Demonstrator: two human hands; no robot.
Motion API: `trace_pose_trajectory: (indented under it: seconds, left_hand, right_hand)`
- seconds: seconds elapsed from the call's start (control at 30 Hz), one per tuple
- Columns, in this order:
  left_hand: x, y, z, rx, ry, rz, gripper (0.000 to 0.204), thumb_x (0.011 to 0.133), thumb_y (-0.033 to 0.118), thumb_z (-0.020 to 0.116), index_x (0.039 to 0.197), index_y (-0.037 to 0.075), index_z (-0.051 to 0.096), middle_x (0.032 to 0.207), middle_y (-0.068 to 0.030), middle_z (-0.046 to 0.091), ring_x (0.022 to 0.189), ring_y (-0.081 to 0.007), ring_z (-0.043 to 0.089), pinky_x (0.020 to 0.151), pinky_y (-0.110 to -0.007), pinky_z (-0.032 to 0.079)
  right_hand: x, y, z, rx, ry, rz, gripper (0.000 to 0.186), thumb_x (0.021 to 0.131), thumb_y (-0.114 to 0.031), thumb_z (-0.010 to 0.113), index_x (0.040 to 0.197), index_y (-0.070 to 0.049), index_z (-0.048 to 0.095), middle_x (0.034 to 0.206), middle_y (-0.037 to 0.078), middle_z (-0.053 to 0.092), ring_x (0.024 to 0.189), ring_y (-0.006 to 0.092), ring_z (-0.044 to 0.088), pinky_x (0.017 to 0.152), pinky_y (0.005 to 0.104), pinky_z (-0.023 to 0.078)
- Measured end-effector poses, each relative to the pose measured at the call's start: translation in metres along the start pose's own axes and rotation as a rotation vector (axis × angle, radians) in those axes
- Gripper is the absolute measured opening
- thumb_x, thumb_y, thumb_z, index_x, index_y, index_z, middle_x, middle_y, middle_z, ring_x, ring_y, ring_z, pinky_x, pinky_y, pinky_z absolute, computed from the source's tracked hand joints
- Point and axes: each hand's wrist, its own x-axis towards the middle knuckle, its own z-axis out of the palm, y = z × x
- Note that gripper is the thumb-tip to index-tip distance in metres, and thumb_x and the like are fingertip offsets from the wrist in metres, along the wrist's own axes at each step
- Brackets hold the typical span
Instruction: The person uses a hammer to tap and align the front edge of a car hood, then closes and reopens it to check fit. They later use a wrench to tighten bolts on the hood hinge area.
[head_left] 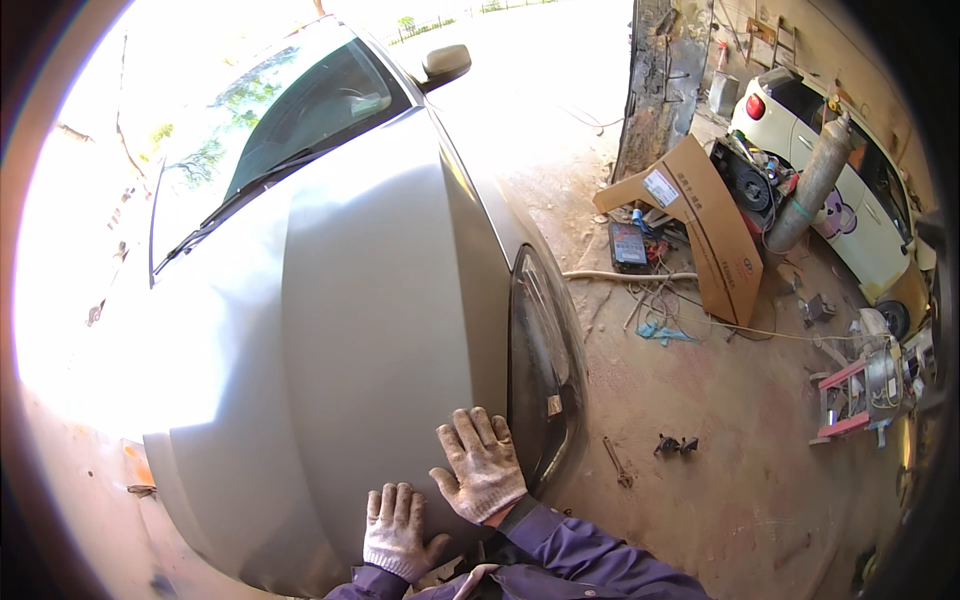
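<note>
Dirty workshop floor (720, 500) spreads right of the grey car hood (375, 300), a cardboard box (715, 230) standing on it. At the hood's front end the gloved left hand (396, 532) and gloved right hand (480, 467) lie palm-down, fingers stretched out, slightly apart; both palms seem to touch the hood, though their undersides are hidden.

The car hood (375, 300) is grey-beige, smooth and creased lengthwise; it looks lowered, with bright glare at nine o'clock, its front edge toward six o'clock.
</note>
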Motion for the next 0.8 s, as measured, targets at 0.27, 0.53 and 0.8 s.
trace_pose_trajectory:
  seconds: [0.27, 0.53, 0.8]
  left_hand:
    - [-0.001, -0.001, -0.001, -0.01, 0.062, 0.036, 0.088, 0.089, 0.058, 0.082, 0.148, -0.004, 0.066, 0.16, -0.0296, 0.059, 0.158, -0.0516, 0.045, 0.135, -0.067, 0.026]
    - [0.0, -0.003, -0.008, -0.058, 0.165, 0.082, 0.081, 0.089, 0.053, 0.083, 0.145, -0.004, 0.066, 0.152, -0.0252, 0.063, 0.15, -0.0459, 0.052, 0.13, -0.063, 0.034]
    - [-0.009, -0.005, -0.001, -0.124, 0.274, 0.113, 0.077, 0.097, 0.049, 0.079, 0.152, -0.003, 0.064, 0.161, -0.0266, 0.06, 0.155, -0.0458, 0.051, 0.134, -0.062, 0.032]
  right_hand:
    - [-0.003, 0.001, 0.004, -0.011, 0.011, -0.012, 0.069, 0.099, -0.044, 0.077, 0.152, -0.002, 0.065, 0.164, 0.026, 0.056, 0.156, 0.0487, 0.048, 0.131, 0.0656, 0.032]
    - [-0.007, 0.0, 0.016, -0.073, 0.12, -0.061, 0.07, 0.096, -0.042, 0.079, 0.152, -0.002, 0.065, 0.163, 0.028, 0.057, 0.154, 0.0505, 0.05, 0.13, 0.0679, 0.033]
    - [-0.018, 0.001, 0.027, -0.22, 0.177, -0.066, 0.069, 0.099, -0.042, 0.078, 0.154, -0.003, 0.067, 0.167, 0.029, 0.054, 0.16, 0.0526, 0.043, 0.134, 0.0673, 0.03]
